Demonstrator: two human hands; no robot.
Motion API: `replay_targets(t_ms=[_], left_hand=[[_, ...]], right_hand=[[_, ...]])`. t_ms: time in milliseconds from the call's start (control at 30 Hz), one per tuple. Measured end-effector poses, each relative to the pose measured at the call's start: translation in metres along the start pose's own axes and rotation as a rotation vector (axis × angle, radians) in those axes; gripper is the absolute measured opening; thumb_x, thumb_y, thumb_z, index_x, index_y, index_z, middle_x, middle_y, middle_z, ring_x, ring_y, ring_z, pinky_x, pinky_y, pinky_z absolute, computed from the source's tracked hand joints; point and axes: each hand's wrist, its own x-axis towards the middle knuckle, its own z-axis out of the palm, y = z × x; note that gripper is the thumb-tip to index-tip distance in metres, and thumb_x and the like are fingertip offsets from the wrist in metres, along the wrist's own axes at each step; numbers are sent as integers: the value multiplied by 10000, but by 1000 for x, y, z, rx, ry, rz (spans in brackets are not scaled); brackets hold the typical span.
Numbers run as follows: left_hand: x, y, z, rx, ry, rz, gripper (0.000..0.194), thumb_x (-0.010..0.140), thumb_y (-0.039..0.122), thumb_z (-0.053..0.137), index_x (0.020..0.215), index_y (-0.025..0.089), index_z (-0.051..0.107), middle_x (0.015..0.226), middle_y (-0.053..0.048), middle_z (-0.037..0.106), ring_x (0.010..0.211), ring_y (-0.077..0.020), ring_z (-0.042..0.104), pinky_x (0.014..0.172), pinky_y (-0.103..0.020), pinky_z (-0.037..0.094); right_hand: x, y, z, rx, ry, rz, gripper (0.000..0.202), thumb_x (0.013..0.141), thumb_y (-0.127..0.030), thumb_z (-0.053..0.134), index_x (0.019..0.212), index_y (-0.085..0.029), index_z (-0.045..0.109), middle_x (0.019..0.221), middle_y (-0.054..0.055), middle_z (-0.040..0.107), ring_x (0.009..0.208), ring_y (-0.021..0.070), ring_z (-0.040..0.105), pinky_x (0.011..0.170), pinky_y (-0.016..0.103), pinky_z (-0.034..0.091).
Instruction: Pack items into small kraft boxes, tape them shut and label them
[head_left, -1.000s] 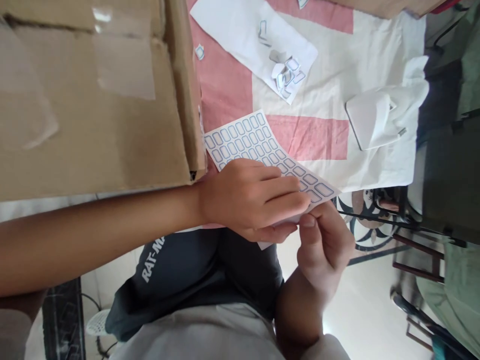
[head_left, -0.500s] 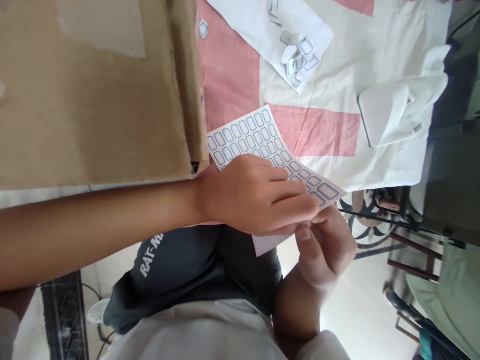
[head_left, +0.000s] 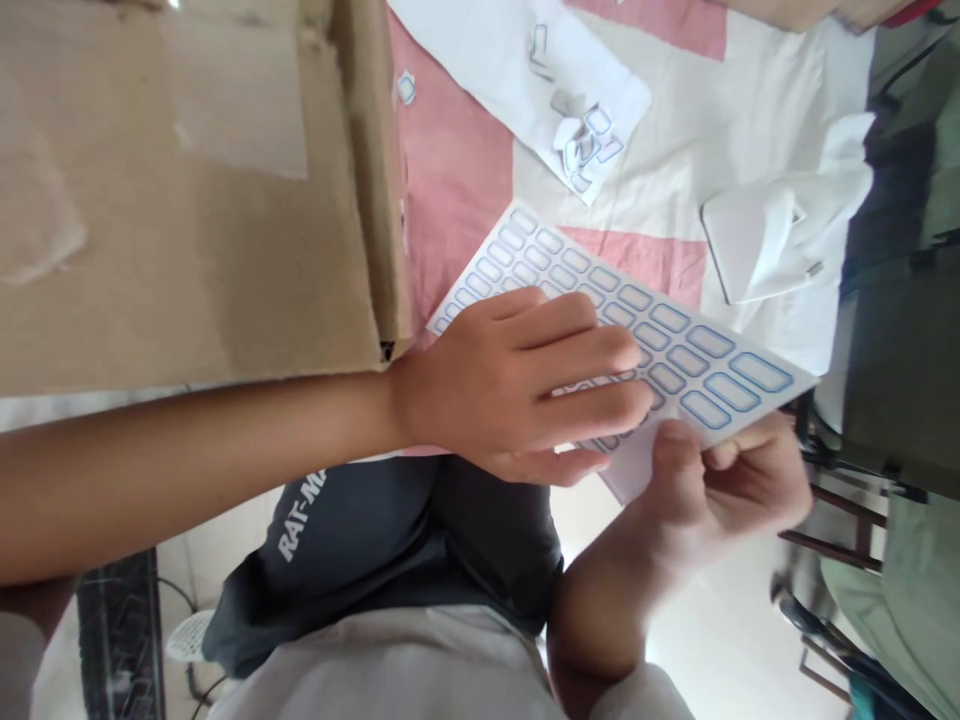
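Observation:
A white sticker sheet (head_left: 671, 318) with rows of blue-bordered rectangular labels slants from the cloth-covered table toward my lap. My left hand (head_left: 540, 385) lies palm down over its middle, fingers stretched and apart, hiding several labels. At the sheet's near right corner, my right hand (head_left: 720, 475) pinches the edge, thumb on top and fingers curled underneath. The larger labels sit beside that thumb. Beyond the sheet, loose cut or peeled labels (head_left: 589, 150) rest on a piece of white paper (head_left: 480, 60).
A large cardboard box (head_left: 225, 220) fills the left side, its corner close to my left wrist. On the red and white cloth (head_left: 457, 190) lie a single label (head_left: 406, 88) and, at right, a white device (head_left: 757, 240) partly wrapped in plastic.
My right hand has moved right, carrying the sheet's corner outward, so the sheet has turned and more labels show. My left fingers have spread and come away from my right hand.

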Motion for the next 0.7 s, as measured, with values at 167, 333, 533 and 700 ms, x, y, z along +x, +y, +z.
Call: replay_targets(t_ms=[167,333,533,700], left_hand=[[11,7,-4,-71,85,-103,178,930,338,595,1087,261,561,1006,-33,694,896,-204,640,757,-375,535],[36,15,-18,-83,90,-57,222,929,345,627,1111,238,556,1059,-61,688,979,-222,643,823,-393,549],[52,18,-33,-97,153,-56,213,941,409,630,1049,235,571,1012,-65,689,898,-201,638,787,-369,539],[56,26,-52,-126,133,64,181,958,390,606,924,214,577,958,-45,688,832,-155,638,672,-310,489]], right_hand=[[21,-11,-9,43,40,-120,255,801,-153,777,876,-235,547,790,-16,529,700,151,536,638,307,456],[24,-38,-27,-10,-87,-170,187,871,-114,704,1016,-230,687,942,70,670,876,224,642,719,380,549],[19,-81,-35,-116,-59,-224,345,850,-101,714,1157,-254,679,986,79,709,867,248,695,765,445,586],[5,-106,-39,-219,-162,-202,300,877,-134,686,1148,-264,683,994,77,748,886,247,730,804,437,593]])
